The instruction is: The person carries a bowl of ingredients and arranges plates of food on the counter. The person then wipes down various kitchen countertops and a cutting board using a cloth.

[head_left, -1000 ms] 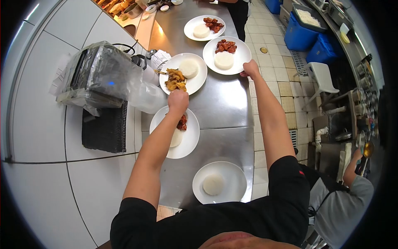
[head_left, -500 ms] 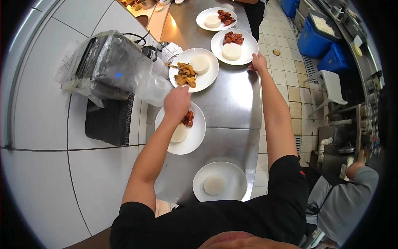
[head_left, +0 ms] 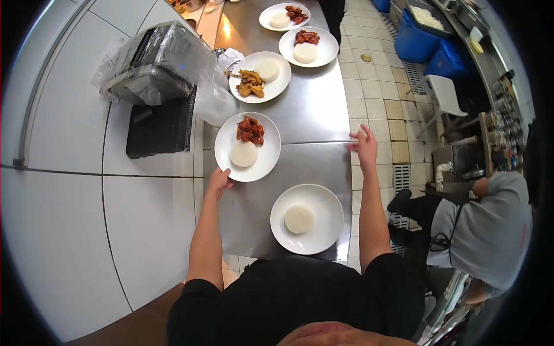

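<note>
My left hand (head_left: 220,181) grips the lower left rim of a white plate (head_left: 266,163) that carries a round of rice (head_left: 243,154) and glazed red-brown meat (head_left: 250,130). Over the right edge of the steel counter (head_left: 311,162), my right hand (head_left: 364,144) hangs in the air with its fingers apart, holding nothing. Nearest my body is a deep white plate (head_left: 327,237) with only a rice round (head_left: 299,219). Farther up stand a plate with yellow-brown food (head_left: 250,84) and rice, and two plates with red-brown meat (head_left: 306,38) and rice.
A plastic-wrapped machine (head_left: 153,63) and a clear plastic container (head_left: 216,104) stand along the left wall. To the right are a white stool (head_left: 444,95), blue bins (head_left: 416,39) and a person in a grey top (head_left: 490,230).
My left hand has come back from beside the yellow-brown food to the nearer plate's rim. My right hand has let go of the far plate and drawn back toward me.
</note>
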Available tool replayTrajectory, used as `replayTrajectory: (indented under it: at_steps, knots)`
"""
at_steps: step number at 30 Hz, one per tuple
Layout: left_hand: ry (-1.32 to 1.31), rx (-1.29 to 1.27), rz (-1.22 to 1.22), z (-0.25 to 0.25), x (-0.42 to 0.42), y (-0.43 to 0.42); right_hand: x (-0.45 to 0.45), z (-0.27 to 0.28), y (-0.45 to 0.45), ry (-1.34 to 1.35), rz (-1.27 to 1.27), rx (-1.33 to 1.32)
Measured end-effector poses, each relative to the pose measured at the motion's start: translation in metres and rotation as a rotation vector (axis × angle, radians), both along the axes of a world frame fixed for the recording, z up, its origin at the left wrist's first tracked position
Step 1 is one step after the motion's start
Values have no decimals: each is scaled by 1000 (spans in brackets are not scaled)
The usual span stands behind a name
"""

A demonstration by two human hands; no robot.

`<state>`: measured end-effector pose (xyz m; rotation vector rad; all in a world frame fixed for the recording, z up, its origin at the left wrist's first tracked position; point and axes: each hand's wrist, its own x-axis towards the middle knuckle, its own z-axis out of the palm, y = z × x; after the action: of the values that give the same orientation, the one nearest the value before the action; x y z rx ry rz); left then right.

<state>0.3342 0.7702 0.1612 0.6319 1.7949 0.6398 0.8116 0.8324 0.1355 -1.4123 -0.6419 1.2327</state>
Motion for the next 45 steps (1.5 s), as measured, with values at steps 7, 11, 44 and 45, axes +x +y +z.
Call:
replayTrajectory:
  at_steps: [7,11,44,45]
  knots:
    - [-39,-23,-12,-22,23,17,-11,-28,-101,14,136,-155]
    - [-50,-14,-50,-40,65,42,-63,-4,-55,5,341,-125]
    - [423,220,-951,-34,111,-123,-5,-8,-202,-397,147,-270]
    - [395,251,-982,-34,112,-115,-2,-9,-229,-402,88,-269]
